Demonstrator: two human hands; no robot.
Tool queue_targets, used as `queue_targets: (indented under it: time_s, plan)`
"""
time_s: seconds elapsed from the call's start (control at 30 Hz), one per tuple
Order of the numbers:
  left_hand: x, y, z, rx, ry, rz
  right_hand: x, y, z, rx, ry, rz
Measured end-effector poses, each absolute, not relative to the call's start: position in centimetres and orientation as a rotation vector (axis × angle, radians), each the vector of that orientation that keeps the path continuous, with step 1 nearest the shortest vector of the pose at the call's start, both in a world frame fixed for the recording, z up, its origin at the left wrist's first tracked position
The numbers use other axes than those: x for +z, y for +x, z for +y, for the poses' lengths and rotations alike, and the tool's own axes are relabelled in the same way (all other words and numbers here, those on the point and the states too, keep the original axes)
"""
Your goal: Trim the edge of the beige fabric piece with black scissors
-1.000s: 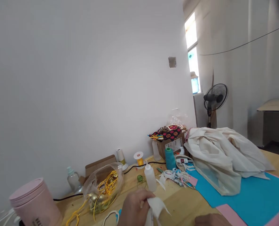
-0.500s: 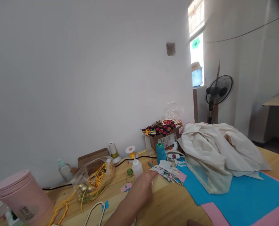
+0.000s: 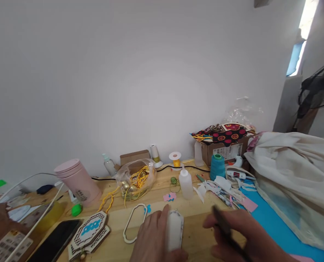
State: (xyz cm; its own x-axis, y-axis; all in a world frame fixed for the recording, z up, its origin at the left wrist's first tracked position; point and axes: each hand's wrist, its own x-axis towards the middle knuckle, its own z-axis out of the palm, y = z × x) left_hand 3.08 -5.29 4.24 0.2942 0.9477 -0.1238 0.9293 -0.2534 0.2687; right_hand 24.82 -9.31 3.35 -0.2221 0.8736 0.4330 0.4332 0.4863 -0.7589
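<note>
White oblong panel point(image 3: 174, 230) lies flat on the wooden table point(image 3: 200, 214), near its front edge. My left hand point(image 3: 153, 240) rests against its left side, fingers loosely curved and touching it. My right hand point(image 3: 241, 236), just to the right, is closed on what appears to be a dark pen point(image 3: 224, 227). An oval wooden frame point(image 3: 134, 222) lies just left of the panel.

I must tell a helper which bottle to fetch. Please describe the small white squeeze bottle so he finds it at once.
On the wooden table, look just left of the teal thread cone. The white squeeze bottle stands upright there, above a pink cut-out flower. It alone has a narrow pointed nozzle and a cloudy white body.
</note>
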Motion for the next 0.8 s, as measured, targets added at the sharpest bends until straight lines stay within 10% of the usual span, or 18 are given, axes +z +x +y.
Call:
queue_targets:
  time_s: [0.23, 0.8]
  plan:
    - [2.1, 2.1, -3.0, 0.232, 2.331, 1.569, 2.9, 21.5, -5.4, 0.218, -0.947, -2.090]
    - [-0.3, 3.2, -3.0, 0.111, 2.394, 1.688, 1.8, 22.6, -5.8, 0.464, -1.079, -2.144]
